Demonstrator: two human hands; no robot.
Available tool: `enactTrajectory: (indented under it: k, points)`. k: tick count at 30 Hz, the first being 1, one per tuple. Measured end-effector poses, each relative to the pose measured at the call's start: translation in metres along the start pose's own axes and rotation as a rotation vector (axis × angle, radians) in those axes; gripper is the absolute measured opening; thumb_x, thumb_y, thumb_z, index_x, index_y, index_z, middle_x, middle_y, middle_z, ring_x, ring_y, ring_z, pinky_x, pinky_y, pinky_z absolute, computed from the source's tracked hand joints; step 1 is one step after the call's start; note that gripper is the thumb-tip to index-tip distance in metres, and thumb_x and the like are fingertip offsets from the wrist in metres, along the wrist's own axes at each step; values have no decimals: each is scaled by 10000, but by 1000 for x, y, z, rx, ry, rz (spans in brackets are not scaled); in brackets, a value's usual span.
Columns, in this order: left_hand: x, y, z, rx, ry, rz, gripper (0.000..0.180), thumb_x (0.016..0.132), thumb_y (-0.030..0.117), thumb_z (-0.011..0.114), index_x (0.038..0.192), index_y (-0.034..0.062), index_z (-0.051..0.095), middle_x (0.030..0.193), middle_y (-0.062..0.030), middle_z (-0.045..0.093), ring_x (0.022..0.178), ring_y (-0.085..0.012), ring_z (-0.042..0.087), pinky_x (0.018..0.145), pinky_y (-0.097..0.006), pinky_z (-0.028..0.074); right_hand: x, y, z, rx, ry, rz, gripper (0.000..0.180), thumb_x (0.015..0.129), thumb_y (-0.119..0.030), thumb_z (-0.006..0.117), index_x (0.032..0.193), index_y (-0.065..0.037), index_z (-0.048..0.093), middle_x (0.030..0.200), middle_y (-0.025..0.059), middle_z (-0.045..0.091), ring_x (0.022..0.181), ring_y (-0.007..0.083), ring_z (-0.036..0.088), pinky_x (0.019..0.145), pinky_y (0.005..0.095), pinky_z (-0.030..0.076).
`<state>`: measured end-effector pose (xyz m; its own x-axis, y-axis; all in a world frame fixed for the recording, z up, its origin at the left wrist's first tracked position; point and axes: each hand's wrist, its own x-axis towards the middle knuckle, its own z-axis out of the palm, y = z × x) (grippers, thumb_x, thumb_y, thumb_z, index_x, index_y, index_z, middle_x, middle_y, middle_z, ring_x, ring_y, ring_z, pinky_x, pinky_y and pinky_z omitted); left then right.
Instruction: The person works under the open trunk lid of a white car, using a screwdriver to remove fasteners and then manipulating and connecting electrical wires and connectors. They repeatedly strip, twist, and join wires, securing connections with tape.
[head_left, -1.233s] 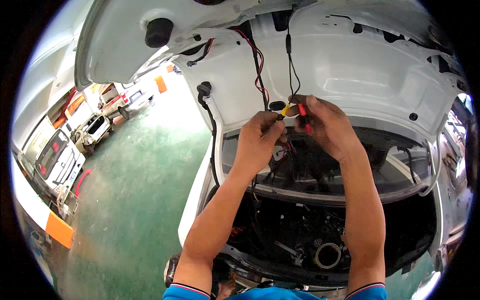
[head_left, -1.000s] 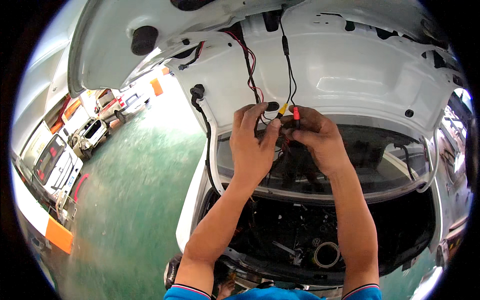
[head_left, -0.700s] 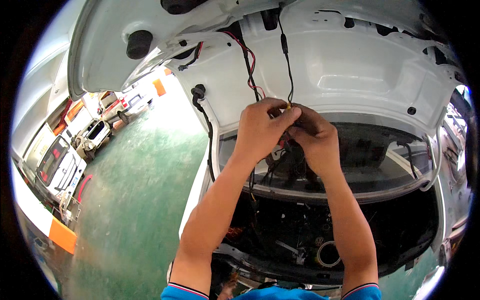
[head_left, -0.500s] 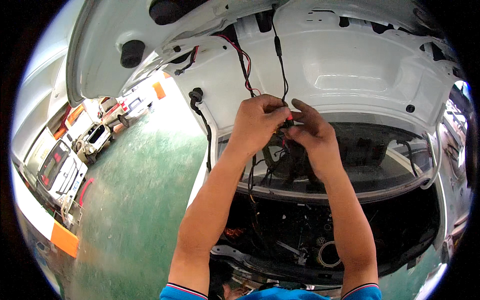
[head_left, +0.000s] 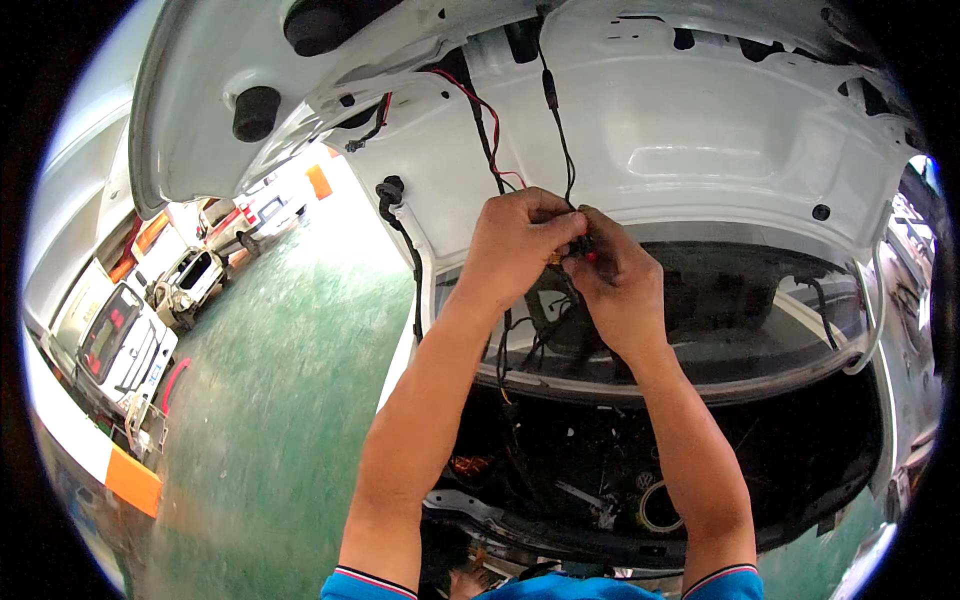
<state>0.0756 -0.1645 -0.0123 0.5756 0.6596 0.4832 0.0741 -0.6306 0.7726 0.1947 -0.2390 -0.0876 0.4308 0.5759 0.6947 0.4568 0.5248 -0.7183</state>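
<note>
From here I see L hand [head_left: 520, 245] & R hand [head_left: 627, 285] both pinching a red connector [head_left: 592, 257], mostly hidden, in front of top edge of car window [head_left: 720, 310]. Blk cable [head_left: 550, 90] hangs above window, red wire [head_left: 496, 130] above its L end.

- Below me, a small round emblem [head_left: 644, 482] with a letter-like mark shows on the dark surface [head_left: 740, 465].
- Off to my left, blue lettering [head_left: 154, 374] stands on the white vehicle [head_left: 125, 345], too small and slanted for me to read.
- I can read no other text.
</note>
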Motion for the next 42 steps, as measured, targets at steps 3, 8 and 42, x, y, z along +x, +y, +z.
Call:
enactTrajectory:
  k: [3,8,42]
  points:
    - [0,-8,-4,-74,-20,-10,244,871,192,728,982,-23,697,821,-53,698,739,-108,624,656,-258,475,1,1,-6,233,-37,50,454,861,24,613,1312,-23,595,1120,132,706,942,205,688,855,314,528]
    - [-4,-7,-6,-120,-1,-70,198,887,163,661,986,-8,673,869,-50,688,808,-121,627,690,-260,478,15,-1,-19,364,-136,150,434,879,70,557,1308,12,588,1158,106,700,1050,183,656,919,308,509]
    - [-5,-18,-5,-312,-100,-98,271,926,121,699,1109,-76,664,971,-93,695,875,-164,688,826,-285,591,22,-18,-23,-306,-98,-109,125,851,-119,697,926,-19,693,906,166,690,854,363,675,738,414,527]
